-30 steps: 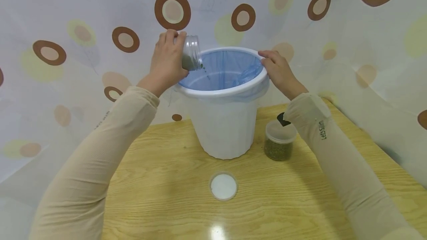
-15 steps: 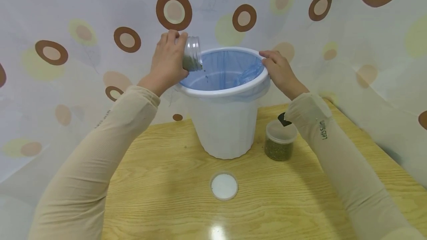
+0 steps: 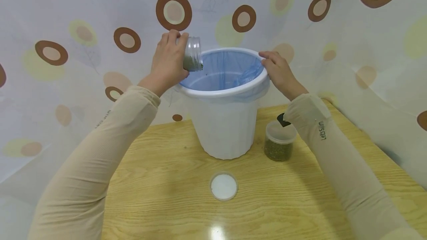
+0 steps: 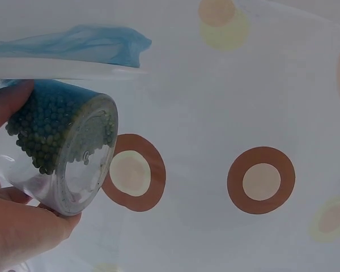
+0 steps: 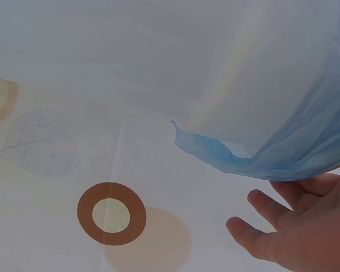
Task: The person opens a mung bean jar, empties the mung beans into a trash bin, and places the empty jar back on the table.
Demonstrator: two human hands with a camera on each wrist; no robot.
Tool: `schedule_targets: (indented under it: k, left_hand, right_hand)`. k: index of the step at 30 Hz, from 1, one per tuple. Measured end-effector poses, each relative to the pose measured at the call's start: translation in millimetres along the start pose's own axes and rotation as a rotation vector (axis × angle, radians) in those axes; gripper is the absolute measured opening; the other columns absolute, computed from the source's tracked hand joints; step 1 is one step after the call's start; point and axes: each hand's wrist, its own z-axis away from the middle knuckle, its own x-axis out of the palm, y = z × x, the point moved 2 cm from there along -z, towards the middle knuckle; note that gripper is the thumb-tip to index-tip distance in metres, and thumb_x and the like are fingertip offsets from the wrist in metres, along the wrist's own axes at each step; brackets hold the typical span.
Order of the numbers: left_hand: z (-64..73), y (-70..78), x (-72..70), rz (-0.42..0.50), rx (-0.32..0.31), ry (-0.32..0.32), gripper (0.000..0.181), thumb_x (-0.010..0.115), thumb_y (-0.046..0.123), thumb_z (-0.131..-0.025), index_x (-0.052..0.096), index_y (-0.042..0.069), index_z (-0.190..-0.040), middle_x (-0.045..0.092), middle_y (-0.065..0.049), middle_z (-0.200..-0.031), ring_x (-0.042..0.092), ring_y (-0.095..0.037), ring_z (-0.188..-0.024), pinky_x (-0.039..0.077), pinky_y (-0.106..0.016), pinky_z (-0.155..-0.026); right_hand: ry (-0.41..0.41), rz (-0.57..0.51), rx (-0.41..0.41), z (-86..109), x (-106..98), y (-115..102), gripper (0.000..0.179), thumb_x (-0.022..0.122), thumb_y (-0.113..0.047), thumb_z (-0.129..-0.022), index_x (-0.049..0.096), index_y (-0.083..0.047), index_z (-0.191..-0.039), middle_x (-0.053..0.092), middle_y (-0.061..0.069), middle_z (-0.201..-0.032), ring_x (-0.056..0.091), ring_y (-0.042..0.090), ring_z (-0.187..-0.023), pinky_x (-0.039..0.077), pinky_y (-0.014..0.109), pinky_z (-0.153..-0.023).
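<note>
Left fingers curled round clear jar (image 3: 193,54) of mung beans (image 4: 45,127), tipped, mouth right, at left side of blue-lined white bin (image 3: 223,129). Right hand (image 3: 281,72) pinches bin's right rim. Lidded jar (image 3: 278,148) right; round lid (image 3: 224,186) near, on surface (image 3: 160,195).

There are two hands (image 3: 169,56) (image 3: 279,70), two jars (image 3: 192,55) (image 3: 278,148), one bin (image 3: 221,125), one loose lid (image 3: 224,186).

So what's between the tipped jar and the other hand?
In the head view, the top of the white bin, lined with a blue bag, lies between the tilted jar and right hand.
</note>
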Motion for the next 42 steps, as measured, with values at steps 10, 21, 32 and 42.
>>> schedule_targets:
  k: [10,21,32,42]
  left_hand:
    - [0.7,2.0,-1.0,-0.009,0.004,-0.012,0.087,0.079,0.009,-0.073,0.03,0.0,-0.144,0.033,-0.022,-0.138,0.027,-0.036,-0.133,0.022,-0.042,-0.113]
    - [0.4,2.4,0.8,-0.029,0.007,-0.021,0.087,0.079,0.008,-0.073,0.029,0.0,-0.144,0.033,-0.022,-0.139,0.027,-0.037,-0.133,0.021,-0.042,-0.114]
    - [-0.6,4.4,0.8,-0.05,0.008,-0.033,0.087,0.078,0.01,-0.074,0.028,0.001,-0.145,0.032,-0.021,-0.139,0.026,-0.037,-0.134,0.02,-0.042,-0.115]
    - [-1.7,6.7,-1.1,-0.057,0.024,-0.025,0.083,0.076,0.007,-0.074,0.03,0.001,-0.143,0.033,-0.021,-0.138,0.028,-0.036,-0.131,0.021,-0.042,-0.114]
  right_hand:
    - [0.002,0.001,0.003,-0.5,0.4,-0.2,0.052,0.027,-0.028,-0.102,0.034,-0.004,-0.148,0.034,0.014,-0.145,0.039,0.031,-0.127,0.038,0.048,-0.101]
    - [0.009,0.007,-0.011,-0.3,0.9,-0.1,0.052,0.027,-0.027,-0.102,0.034,-0.002,-0.147,0.034,0.016,-0.145,0.036,0.033,-0.131,0.033,0.049,-0.107]
    - [0.009,0.001,-0.013,0.7,0.6,-1.2,0.052,0.027,-0.026,-0.102,0.034,-0.002,-0.147,0.034,0.016,-0.146,0.033,0.032,-0.135,0.028,0.048,-0.111]
    - [0.014,-0.002,-0.029,0.3,0.2,-0.7,0.053,0.027,-0.025,-0.101,0.035,0.0,-0.146,0.034,0.017,-0.147,0.03,0.032,-0.138,0.024,0.047,-0.113]
